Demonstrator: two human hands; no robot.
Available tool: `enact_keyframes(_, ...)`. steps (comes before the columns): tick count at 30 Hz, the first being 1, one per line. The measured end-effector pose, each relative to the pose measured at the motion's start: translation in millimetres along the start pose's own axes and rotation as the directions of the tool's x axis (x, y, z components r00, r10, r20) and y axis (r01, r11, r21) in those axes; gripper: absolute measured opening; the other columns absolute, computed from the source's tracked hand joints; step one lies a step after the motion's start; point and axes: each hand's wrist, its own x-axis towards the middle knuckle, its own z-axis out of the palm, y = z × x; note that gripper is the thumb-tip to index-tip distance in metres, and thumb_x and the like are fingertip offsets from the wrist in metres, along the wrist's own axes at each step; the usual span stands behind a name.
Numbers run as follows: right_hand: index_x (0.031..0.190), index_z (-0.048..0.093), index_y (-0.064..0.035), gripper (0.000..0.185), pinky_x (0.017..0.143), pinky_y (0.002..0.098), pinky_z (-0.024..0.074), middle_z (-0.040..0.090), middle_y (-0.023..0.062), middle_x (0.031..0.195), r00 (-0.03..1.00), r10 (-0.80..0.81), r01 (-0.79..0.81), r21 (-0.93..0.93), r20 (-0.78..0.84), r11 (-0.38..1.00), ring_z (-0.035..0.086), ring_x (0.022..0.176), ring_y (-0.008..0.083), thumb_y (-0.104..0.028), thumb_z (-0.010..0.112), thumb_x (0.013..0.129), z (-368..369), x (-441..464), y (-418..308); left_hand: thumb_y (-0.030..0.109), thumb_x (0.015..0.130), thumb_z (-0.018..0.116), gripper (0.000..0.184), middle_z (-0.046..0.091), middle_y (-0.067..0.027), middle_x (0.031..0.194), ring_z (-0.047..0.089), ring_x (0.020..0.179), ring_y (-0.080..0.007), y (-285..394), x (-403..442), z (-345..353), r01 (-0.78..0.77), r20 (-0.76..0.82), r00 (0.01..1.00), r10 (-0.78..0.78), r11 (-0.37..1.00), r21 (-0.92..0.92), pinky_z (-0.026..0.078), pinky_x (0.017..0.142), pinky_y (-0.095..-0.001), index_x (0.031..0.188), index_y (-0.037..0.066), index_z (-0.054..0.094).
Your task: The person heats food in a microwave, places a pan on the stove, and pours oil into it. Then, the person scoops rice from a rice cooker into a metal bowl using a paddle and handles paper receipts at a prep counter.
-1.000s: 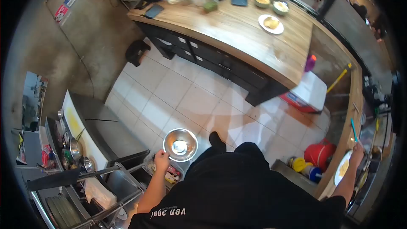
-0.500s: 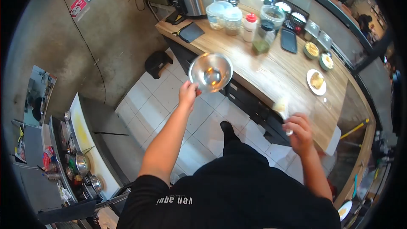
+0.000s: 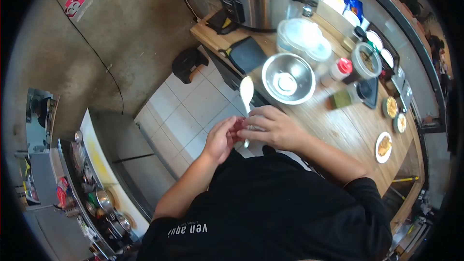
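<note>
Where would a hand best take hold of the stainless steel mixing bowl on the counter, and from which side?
Probably at the near rim of the mixing bowl, coming from the person's side: it sits open side up with that rim exposed, while lidded plastic tubs stand close behind and a red-capped squeeze bottle to its right.

A big silver cooker (image 3: 261, 9) stands at one end of the brown table (image 3: 333, 128). Near it are tubs (image 3: 319, 49) with lids, a bottle (image 3: 333, 74) with a red top and a jar (image 3: 341, 99) of green stuff. A white plate (image 3: 380, 157) of brown food sits at the other end. A black stool (image 3: 188, 64) stands on white tiles (image 3: 179, 92), and a pink sign (image 3: 76, 2) is on the wall (image 3: 130, 24)
</note>
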Motion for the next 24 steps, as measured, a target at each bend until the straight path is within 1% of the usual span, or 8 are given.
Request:
enact_keyframes(5,0.120,0.075,-0.0179,0.036,0.103,0.0390,0.0504,0.063,0.0045,0.130,0.981,-0.120,0.124,-0.020,0.150,0.992,0.061,0.123,0.0266,-0.018,0.069,0.084,78.5,102.8,56.9,0.020,0.112,0.051,0.025,0.069,-0.0068,0.106,0.069,0.093,-0.0178,83.1,47.7,-78.5,-0.081,0.063,0.994,0.086,0.994,-0.072,0.058,0.081,-0.0303,0.122,0.001,0.064)
enact_keyframes(9,0.121,0.076,-0.0185,0.035,0.101,0.0410,0.0527,0.066,0.0093,0.127,0.979,-0.130,0.145,-0.091,0.154,0.985,0.064,0.120,0.0293,-0.016,0.069,0.087,73.8,215.6,112.2,0.017,0.109,0.054,0.019,0.067,-0.0079,0.096,0.069,0.086,-0.0192,168.2,104.4,-165.6,-0.205,-0.117,0.971,0.208,0.978,0.042,0.058,0.078,-0.0342,0.114,0.001,0.064)
enact_keyframes(11,0.114,0.075,-0.0104,0.028,0.100,0.0439,0.0537,0.069,0.0120,0.123,0.991,0.052,0.008,-0.436,0.127,0.900,0.066,0.116,0.0314,-0.019,0.065,0.089,28.7,294.9,165.7,0.016,0.106,0.054,0.016,0.066,-0.0076,0.089,0.068,0.079,-0.0198,200.1,126.0,-223.2,-0.245,-0.187,0.940,0.284,0.947,0.208,0.057,0.077,-0.0352,0.105,0.003,0.063)
enact_keyframes(13,0.119,0.071,-0.0075,0.036,0.105,0.0483,0.0502,0.070,0.0146,0.121,0.982,-0.079,-0.047,-0.623,-0.174,0.781,0.064,0.119,0.0362,-0.011,0.062,0.085,-38.5,362.0,241.4,0.011,0.104,0.051,0.013,0.063,-0.0067,0.083,0.066,0.071,-0.0191,223.1,149.3,-286.0,-0.259,-0.269,0.872,0.408,0.853,0.453,0.057,0.069,-0.0345,0.100,0.004,0.061)
enact_keyframes(15,0.130,0.065,-0.0052,0.044,0.107,0.0475,0.0499,0.068,0.0167,0.128,0.897,0.174,-0.430,-0.717,-0.406,0.548,0.062,0.126,0.0378,-0.008,0.062,0.086,-89.8,411.0,309.7,0.009,0.102,0.055,0.011,0.064,-0.0059,0.082,0.062,0.067,-0.0140,253.5,151.3,-320.9,-0.260,-0.245,0.829,0.502,0.736,0.625,0.054,0.063,-0.0302,0.098,0.003,0.062)
enact_keyframes(17,0.136,0.063,-0.0043,0.045,0.106,0.0485,0.0518,0.065,0.0196,0.136,0.811,0.406,-0.557,-0.768,-0.421,0.317,0.062,0.128,0.0386,-0.009,0.059,0.092,-121.7,421.6,399.6,0.010,0.102,0.055,0.015,0.064,-0.0045,0.077,0.060,0.066,-0.0122,268.0,168.3,-375.7,-0.247,-0.202,0.834,0.513,0.675,0.695,0.049,0.059,-0.0289,0.099,0.001,0.065)
enact_keyframes(19,0.144,0.059,-0.0040,0.049,0.103,0.0504,0.0546,0.067,0.0229,0.134,0.709,0.624,-0.594,-0.755,-0.329,0.278,0.066,0.123,0.0406,-0.012,0.057,0.097,-137.6,412.6,484.7,0.011,0.103,0.056,0.016,0.064,-0.0039,0.076,0.059,0.067,-0.0114,286.0,173.6,-379.7,-0.225,-0.228,0.811,0.539,0.646,0.729,0.048,0.060,-0.0287,0.101,0.000,0.067)
enact_keyframes(24,0.152,0.053,-0.0077,0.053,0.097,0.0522,0.0576,0.072,0.0237,0.126,0.608,0.792,-0.429,-0.864,-0.060,0.264,0.071,0.112,0.0436,-0.013,0.053,0.099,-133.8,445.2,464.3,0.015,0.104,0.060,0.019,0.065,-0.0020,0.078,0.057,0.070,-0.0095,314.7,201.7,-372.9,-0.203,-0.245,0.766,0.595,0.585,0.785,0.046,0.065,-0.0293,0.105,-0.001,0.070)
